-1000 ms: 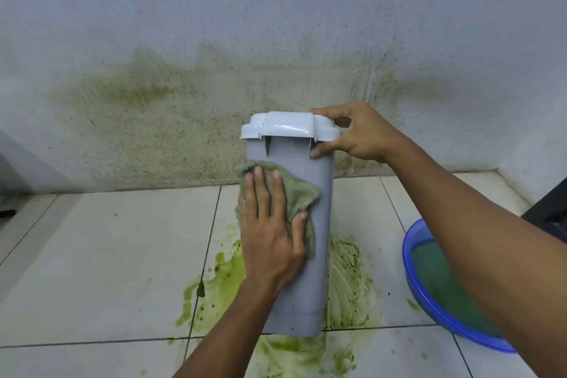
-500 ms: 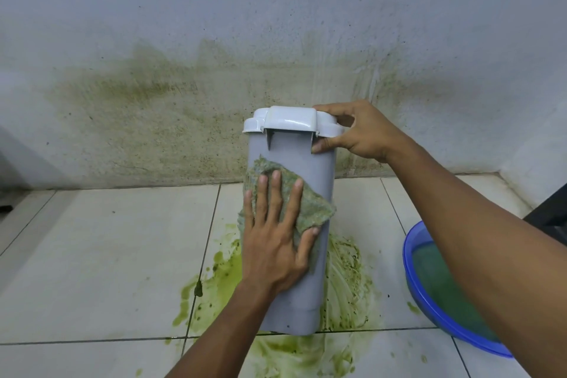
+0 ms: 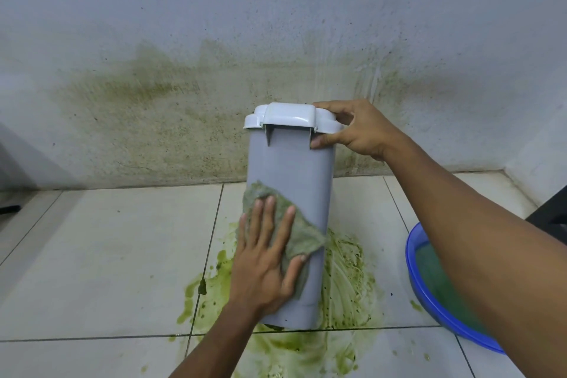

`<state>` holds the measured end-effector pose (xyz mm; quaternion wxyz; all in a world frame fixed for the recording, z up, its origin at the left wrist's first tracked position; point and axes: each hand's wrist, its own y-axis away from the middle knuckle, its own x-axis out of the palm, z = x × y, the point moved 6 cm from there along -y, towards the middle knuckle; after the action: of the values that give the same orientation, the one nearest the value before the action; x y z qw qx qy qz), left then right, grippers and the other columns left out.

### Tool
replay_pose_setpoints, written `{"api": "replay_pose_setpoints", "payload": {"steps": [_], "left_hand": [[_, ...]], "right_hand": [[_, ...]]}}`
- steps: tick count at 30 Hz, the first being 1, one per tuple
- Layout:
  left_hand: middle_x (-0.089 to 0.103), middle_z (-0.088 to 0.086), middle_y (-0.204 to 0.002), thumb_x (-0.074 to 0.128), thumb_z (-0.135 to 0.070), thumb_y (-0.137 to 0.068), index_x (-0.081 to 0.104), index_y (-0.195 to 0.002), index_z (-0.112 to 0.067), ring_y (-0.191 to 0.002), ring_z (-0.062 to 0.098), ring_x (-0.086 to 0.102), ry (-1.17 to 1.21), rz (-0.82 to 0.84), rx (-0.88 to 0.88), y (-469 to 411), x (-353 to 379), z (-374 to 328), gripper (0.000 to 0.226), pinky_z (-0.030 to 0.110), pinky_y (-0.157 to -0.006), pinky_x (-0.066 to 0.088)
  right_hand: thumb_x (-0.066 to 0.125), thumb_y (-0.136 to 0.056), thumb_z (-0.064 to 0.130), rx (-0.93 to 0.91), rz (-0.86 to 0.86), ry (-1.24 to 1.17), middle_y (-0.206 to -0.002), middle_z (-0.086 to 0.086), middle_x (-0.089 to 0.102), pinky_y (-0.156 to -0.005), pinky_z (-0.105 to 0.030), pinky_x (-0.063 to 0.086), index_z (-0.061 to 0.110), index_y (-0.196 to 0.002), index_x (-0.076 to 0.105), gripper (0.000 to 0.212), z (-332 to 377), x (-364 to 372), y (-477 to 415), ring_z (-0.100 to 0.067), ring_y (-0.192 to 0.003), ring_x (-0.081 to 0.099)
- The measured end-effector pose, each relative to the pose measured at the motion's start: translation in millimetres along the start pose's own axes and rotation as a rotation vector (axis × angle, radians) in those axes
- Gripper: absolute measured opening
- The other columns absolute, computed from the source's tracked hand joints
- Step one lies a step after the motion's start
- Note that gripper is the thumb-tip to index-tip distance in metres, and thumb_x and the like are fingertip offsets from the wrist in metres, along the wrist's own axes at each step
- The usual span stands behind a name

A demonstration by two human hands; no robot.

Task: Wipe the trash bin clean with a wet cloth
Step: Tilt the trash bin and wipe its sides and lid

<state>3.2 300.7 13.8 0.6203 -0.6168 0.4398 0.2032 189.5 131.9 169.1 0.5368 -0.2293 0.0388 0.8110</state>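
- Pale floor tiles (image 3: 101,258) run under everything, meeting one stained wall (image 3: 171,120) beyond my hands.
- One grey bin (image 3: 294,172) stands upright on the tiles, between my two hands, its base in the green mess.
- One white lid (image 3: 290,117) sits on top of the bin, just beside my right hand.
- My right hand (image 3: 357,129) is closed on the lid's right edge, with fingers (image 3: 333,106) over the top and the thumb against the bin wall just under the rim.
- My left hand (image 3: 265,258) lies flat with fingers spread, palm pressing one cloth (image 3: 302,233) against the front of the bin, low on its near face.
- One corner of the cloth sticks out to the right past my left fingertips, and its top edge shows above them; the rest is hidden under my palm.
- One green spill (image 3: 346,282) spreads on the tiles around the bin's base, reaching left of my left wrist and nearer to me than the bin.
- One blue basin (image 3: 429,304) sits on the floor under my right forearm, well to the right of my left hand; it holds greenish water, and my arm covers part of it.
- Counted: two hands, one bin, one lid, one cloth, one basin, one spill.
- Something dark shows at the right edge beyond my right forearm; I cannot tell what it is.
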Motion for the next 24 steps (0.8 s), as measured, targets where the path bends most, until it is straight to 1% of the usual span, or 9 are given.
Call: {"api": "replay_pose_setpoints", "payload": {"steps": [5,7,9,11,14,17,20,22,24], "left_hand": [[-0.003,0.015,-0.174,0.037,-0.052,-0.101,0.011,-0.166,-0.018,-0.161,0.031,-0.006,0.122,-0.071,-0.329,-47,-11,15,0.079,0.056,-0.128,0.004],[-0.003,0.016,-0.174,0.035,-0.051,-0.102,0.011,-0.166,-0.015,-0.161,0.033,-0.006,0.06,-0.07,-0.282,-69,-7,-10,0.077,0.054,-0.128,-0.001],[-0.002,0.015,-0.174,0.037,-0.051,-0.104,0.012,-0.166,-0.017,-0.161,0.034,-0.003,-0.004,-0.034,-0.132,-63,2,-38,0.076,0.054,-0.128,-0.003],[0.003,0.013,-0.174,0.04,-0.05,-0.104,0.017,-0.166,-0.021,-0.161,0.034,0.003,-0.043,0.003,-0.006,-33,14,-51,0.072,0.054,-0.129,0.0],[0.008,0.013,-0.174,0.039,-0.052,-0.105,0.021,-0.165,-0.023,-0.161,0.033,0.009,-0.06,0.042,0.052,23,22,-42,0.069,0.055,-0.128,0.006],[0.009,0.014,-0.174,0.039,-0.056,-0.102,0.019,-0.166,-0.025,-0.16,0.034,0.009,-0.019,0.043,0.0,42,16,-21,0.074,0.057,-0.127,0.009],[0.002,0.017,-0.174,0.04,-0.058,-0.098,0.015,-0.166,-0.023,-0.161,0.034,-0.001,0.036,-0.011,-0.166,-8,3,-9,0.08,0.055,-0.128,0.002],[-0.004,0.015,-0.174,0.037,-0.058,-0.099,0.011,-0.167,-0.022,-0.161,0.032,-0.007,0.062,-0.028,-0.234,-45,-1,-11,0.08,0.054,-0.128,-0.003],[-0.007,0.014,-0.174,0.035,-0.057,-0.101,0.008,-0.167,-0.022,-0.161,0.032,-0.008,0.052,-0.025,-0.226,-60,1,-15,0.079,0.054,-0.128,-0.006]], "right_hand": [[0.096,-0.054,0.02,-0.002,-0.011,-0.01,-0.12,0.013,0.071,-0.108,-0.042,0.048,0.023,-0.121,0.072,0.072,1,4,-3,-0.006,-0.119,0.062],[0.096,-0.055,0.016,-0.009,-0.009,-0.011,-0.121,0.01,0.071,-0.107,-0.043,0.048,0.021,-0.122,0.071,0.071,0,3,-4,-0.008,-0.119,0.062],[0.095,-0.057,0.016,-0.016,0.0,-0.008,-0.122,0.008,0.07,-0.107,-0.044,0.049,0.02,-0.123,0.071,0.07,-1,1,-4,-0.009,-0.119,0.062],[0.095,-0.056,0.019,-0.021,0.008,-0.004,-0.123,0.009,0.07,-0.107,-0.045,0.049,0.02,-0.124,0.07,0.072,-2,1,-4,-0.009,-0.12,0.062],[0.096,-0.053,0.024,-0.026,0.008,0.001,-0.122,0.011,0.07,-0.106,-0.044,0.05,0.022,-0.124,0.071,0.074,-3,3,-2,-0.008,-0.119,0.062],[0.095,-0.051,0.031,-0.038,-0.01,-0.013,-0.117,0.011,0.072,-0.097,-0.038,0.055,0.024,-0.121,0.072,0.074,-1,2,0,-0.008,-0.113,0.065],[0.096,-0.055,0.024,-0.033,-0.012,-0.035,-0.113,0.009,0.074,-0.076,-0.026,0.055,0.026,-0.117,0.073,0.066,2,4,-3,-0.011,-0.107,0.068],[0.095,-0.058,0.02,-0.028,-0.015,-0.025,-0.114,0.007,0.074,-0.074,-0.027,0.055,0.024,-0.119,0.072,0.065,3,4,-5,-0.013,-0.107,0.068],[0.094,-0.06,0.019,-0.023,-0.033,-0.031,-0.115,0.005,0.073,-0.08,-0.036,0.059,0.023,-0.118,0.072,0.062,0,1,-6,-0.013,-0.108,0.068]]}}
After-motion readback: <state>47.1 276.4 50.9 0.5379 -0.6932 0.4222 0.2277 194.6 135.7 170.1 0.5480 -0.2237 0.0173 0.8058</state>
